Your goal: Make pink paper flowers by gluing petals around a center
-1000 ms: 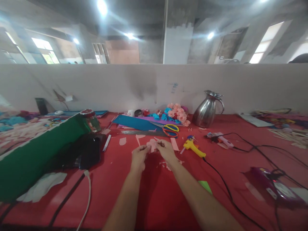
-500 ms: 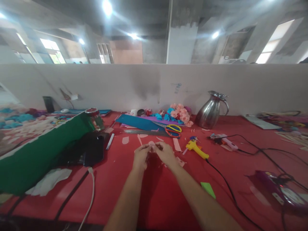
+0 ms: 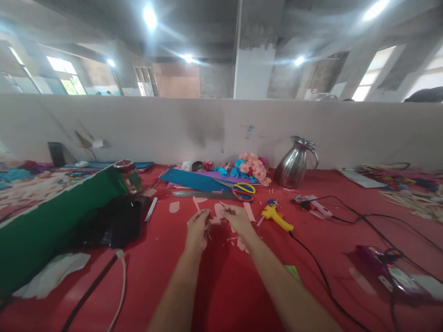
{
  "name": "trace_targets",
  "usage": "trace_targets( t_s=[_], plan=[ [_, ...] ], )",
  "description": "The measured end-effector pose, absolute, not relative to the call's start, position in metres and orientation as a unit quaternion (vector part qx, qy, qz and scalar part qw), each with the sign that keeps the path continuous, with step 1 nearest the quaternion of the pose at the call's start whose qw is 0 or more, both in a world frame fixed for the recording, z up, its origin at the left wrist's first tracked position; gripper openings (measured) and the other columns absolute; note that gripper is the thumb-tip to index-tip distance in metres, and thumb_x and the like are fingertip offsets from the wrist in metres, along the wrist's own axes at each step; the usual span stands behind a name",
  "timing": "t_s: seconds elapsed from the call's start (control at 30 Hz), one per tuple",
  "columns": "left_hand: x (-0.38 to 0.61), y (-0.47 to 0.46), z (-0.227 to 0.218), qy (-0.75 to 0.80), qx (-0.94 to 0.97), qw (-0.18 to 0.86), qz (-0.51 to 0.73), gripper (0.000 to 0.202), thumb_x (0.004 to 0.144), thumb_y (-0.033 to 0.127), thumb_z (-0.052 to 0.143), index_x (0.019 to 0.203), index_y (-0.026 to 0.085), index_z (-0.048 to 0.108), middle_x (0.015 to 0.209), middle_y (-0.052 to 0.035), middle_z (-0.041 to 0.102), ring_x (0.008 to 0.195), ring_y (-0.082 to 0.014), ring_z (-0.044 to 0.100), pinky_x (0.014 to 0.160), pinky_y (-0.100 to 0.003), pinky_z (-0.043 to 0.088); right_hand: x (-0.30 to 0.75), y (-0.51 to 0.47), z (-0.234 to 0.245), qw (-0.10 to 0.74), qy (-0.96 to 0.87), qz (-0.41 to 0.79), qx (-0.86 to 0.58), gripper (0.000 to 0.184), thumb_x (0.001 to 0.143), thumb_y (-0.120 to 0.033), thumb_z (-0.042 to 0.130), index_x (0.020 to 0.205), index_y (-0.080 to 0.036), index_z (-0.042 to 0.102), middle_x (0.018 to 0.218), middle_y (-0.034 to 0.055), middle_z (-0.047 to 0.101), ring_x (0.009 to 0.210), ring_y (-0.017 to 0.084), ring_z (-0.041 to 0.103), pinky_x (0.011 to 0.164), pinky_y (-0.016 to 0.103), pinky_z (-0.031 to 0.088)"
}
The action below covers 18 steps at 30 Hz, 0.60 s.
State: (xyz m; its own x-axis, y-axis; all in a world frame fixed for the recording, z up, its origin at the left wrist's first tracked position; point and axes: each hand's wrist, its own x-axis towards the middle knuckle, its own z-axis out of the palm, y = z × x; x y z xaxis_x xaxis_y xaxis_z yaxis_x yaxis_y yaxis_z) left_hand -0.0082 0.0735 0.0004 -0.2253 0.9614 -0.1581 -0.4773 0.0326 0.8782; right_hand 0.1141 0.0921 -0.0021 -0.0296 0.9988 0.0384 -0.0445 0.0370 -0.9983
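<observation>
While both hands pinch it above the red felt tabletop (image 3: 214,286) | left hand (image 3: 197,229), right hand (image 3: 238,220) — fingertips closed on small pink paper petal (image 3: 217,216) | step: shaping petal | next: a careful, light roll.

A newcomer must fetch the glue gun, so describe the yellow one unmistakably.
Start at the steel jug by the back wall, then come toward the person's right hand. The yellow glue gun lies between them on the red table, trailing a black cord; the other gun is pale.
</observation>
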Motion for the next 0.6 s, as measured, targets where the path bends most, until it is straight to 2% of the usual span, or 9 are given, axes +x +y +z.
trace_targets(
  t_s=[0.17,0.3,0.37,0.47,0.53,0.6],
  plan=[
    [-0.005,0.071,0.003,0.436,0.278,0.597,0.613,0.022,0.064,0.028,0.059,0.055,0.017,0.043,0.048,0.0056,0.049,0.034,-0.0016,0.024,0.037,-0.018,0.016,0.115,0.092,0.002,0.525,-0.459,0.545,-0.466,0.014,0.060,-0.032,0.061,0.063,-0.018,0.060,0.054,-0.0022,0.060,0.052,0.013,0.056,0.046,0.021,0.034],
    [-0.003,0.069,0.006,0.426,0.305,0.617,0.587,0.032,0.063,0.034,0.064,0.051,0.018,0.039,0.044,0.0067,0.044,0.033,-0.0015,0.021,0.037,-0.019,0.014,0.116,0.093,0.004,0.539,-0.450,0.543,-0.461,0.013,0.060,-0.031,0.060,0.063,-0.018,0.059,0.053,-0.0029,0.059,0.050,0.012,0.052,0.046,0.021,0.034],
    [-0.002,0.068,0.007,0.421,0.322,0.605,0.594,0.031,0.061,0.036,0.069,0.052,0.016,0.048,0.044,0.0068,0.043,0.035,-0.0013,0.022,0.037,-0.019,0.014,0.116,0.093,0.005,0.550,-0.452,0.537,-0.453,0.014,0.061,-0.032,0.060,0.063,-0.018,0.058,0.053,-0.0028,0.059,0.050,0.011,0.051,0.047,0.022,0.036],
    [-0.001,0.067,0.008,0.419,0.346,0.596,0.592,0.028,0.056,0.035,0.076,0.067,0.013,0.064,0.044,0.0073,0.042,0.038,-0.0015,0.024,0.039,-0.018,0.017,0.116,0.092,0.007,0.568,-0.454,0.528,-0.438,0.016,0.064,-0.034,0.059,0.068,-0.018,0.058,0.057,-0.0021,0.061,0.050,0.011,0.052,0.049,0.022,0.038],
    [-0.002,0.067,0.007,0.428,0.349,0.591,0.587,0.032,0.052,0.034,0.079,0.073,0.012,0.068,0.046,0.0065,0.045,0.039,-0.0014,0.026,0.039,-0.018,0.018,0.116,0.091,0.008,0.581,-0.461,0.514,-0.432,0.020,0.066,-0.032,0.059,0.081,-0.019,0.059,0.059,-0.0029,0.061,0.050,0.011,0.052,0.049,0.022,0.038],
    [-0.002,0.068,0.004,0.436,0.345,0.580,0.595,0.032,0.049,0.032,0.081,0.072,0.013,0.069,0.049,0.0053,0.049,0.040,-0.0015,0.028,0.040,-0.018,0.019,0.118,0.089,0.010,0.586,-0.490,0.482,-0.429,0.029,0.069,-0.028,0.057,0.097,-0.021,0.057,0.058,-0.0051,0.059,0.049,0.011,0.050,0.049,0.022,0.039]
  ],
)
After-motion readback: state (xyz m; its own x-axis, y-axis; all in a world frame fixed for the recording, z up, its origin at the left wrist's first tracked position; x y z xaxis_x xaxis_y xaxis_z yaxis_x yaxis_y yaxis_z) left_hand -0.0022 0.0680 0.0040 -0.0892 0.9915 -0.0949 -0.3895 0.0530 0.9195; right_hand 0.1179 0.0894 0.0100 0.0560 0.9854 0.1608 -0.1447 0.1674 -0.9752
